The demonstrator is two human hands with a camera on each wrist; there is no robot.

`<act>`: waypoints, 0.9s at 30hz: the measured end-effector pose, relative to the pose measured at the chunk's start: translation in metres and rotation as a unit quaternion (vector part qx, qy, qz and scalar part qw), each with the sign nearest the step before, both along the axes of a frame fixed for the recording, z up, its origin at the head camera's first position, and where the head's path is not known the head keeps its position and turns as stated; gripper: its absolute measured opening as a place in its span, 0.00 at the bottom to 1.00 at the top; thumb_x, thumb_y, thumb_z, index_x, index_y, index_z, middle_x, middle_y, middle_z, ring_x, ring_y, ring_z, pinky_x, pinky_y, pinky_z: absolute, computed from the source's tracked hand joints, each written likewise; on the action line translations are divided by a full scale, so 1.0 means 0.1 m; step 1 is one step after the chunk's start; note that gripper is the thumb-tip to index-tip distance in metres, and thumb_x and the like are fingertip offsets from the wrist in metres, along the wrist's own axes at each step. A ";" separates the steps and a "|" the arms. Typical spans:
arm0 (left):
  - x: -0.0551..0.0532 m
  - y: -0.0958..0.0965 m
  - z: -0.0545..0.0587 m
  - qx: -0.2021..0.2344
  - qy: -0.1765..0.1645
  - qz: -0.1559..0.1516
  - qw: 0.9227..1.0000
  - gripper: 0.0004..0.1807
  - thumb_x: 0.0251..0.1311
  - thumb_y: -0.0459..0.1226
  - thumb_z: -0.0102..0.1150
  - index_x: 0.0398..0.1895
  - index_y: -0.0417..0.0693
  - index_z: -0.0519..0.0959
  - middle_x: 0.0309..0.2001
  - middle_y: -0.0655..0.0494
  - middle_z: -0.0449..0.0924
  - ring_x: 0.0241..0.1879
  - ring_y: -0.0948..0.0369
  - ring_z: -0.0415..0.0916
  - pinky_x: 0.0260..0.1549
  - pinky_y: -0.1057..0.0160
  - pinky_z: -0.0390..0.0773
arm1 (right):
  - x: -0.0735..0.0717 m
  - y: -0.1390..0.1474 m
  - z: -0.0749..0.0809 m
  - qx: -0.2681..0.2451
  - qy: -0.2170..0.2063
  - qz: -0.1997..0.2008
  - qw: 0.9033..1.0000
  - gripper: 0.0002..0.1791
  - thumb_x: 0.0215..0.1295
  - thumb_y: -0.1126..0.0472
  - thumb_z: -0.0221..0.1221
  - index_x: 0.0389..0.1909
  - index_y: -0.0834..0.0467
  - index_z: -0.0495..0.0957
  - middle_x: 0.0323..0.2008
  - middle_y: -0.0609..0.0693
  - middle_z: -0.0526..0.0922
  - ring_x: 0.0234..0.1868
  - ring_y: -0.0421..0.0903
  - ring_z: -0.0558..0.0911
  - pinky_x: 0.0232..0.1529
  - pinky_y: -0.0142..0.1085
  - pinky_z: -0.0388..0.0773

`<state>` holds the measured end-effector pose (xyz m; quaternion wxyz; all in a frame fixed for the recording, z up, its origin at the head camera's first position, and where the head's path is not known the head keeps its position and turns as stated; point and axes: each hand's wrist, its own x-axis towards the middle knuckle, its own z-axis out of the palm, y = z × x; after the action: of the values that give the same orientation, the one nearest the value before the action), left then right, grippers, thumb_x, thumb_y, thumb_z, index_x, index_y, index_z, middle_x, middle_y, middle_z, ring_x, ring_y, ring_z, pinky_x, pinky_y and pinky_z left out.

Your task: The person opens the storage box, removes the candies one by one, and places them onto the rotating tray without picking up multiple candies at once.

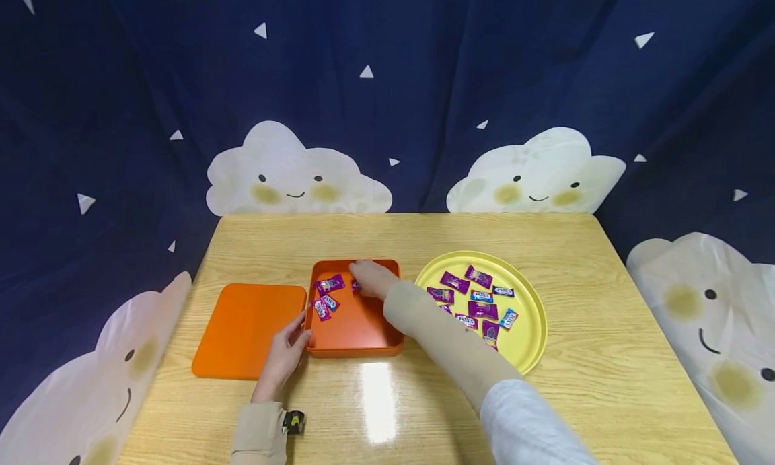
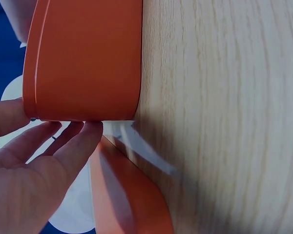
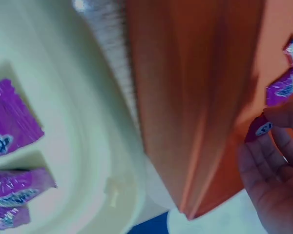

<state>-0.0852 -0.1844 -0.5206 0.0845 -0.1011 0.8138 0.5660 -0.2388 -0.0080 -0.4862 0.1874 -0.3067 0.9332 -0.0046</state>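
An orange box (image 1: 354, 352) sits in the middle of the table, with a few wrapped candies (image 1: 329, 284) at its left side. My left hand (image 1: 284, 350) holds the box's left wall near the front corner; in the left wrist view its thumb lies at the rim and its fingertips (image 2: 92, 127) press the outer wall. Over the back part of the box reaches my right hand (image 1: 372, 278). Between its thumb and fingers it pinches a purple wrapped candy (image 3: 260, 127), low over the box floor. A yellow round tray (image 1: 533, 337) bears several purple and blue wrapped candies (image 1: 482, 309).
An orange lid (image 1: 245, 330) lies flat on the wooden table (image 1: 611, 357), left of the box. The yellow tray stands close to the box's right side, partly under my right forearm. A dark blue curtain (image 1: 418, 61) with cloud prints hangs behind the table.
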 end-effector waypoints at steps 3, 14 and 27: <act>0.00 0.00 0.01 0.000 -0.002 0.000 1.000 0.27 0.65 0.33 0.47 0.67 0.38 0.57 0.66 0.38 0.58 0.62 0.43 0.60 0.61 0.49 0.59 | 0.02 0.04 0.09 -0.030 -0.007 0.007 1.000 0.23 0.55 0.60 0.63 0.52 0.58 0.71 0.46 0.51 0.75 0.47 0.45 0.74 0.54 0.34 0.72; 0.01 0.00 0.03 -0.004 -0.007 -0.003 1.000 0.27 0.66 0.33 0.47 0.67 0.38 0.57 0.66 0.37 0.56 0.62 0.43 0.59 0.61 0.50 0.58 | 0.13 0.29 0.38 -0.130 0.032 0.047 0.990 0.13 0.53 0.61 0.65 0.36 0.59 0.72 0.32 0.49 0.72 0.34 0.44 0.71 0.38 0.32 0.73; 0.01 0.00 0.01 -0.008 -0.006 -0.003 1.000 0.27 0.66 0.33 0.46 0.67 0.38 0.57 0.66 0.37 0.56 0.63 0.43 0.59 0.61 0.50 0.58 | 0.33 0.79 0.67 -0.192 0.063 0.045 0.978 0.14 0.48 0.69 0.65 0.36 0.62 0.72 0.32 0.51 0.73 0.35 0.46 0.72 0.42 0.36 0.74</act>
<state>-0.0845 -0.1842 -0.5197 0.0902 -0.1026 0.8179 0.5589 -0.2059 0.0706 -0.4190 0.0659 -0.3785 0.9101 -0.1556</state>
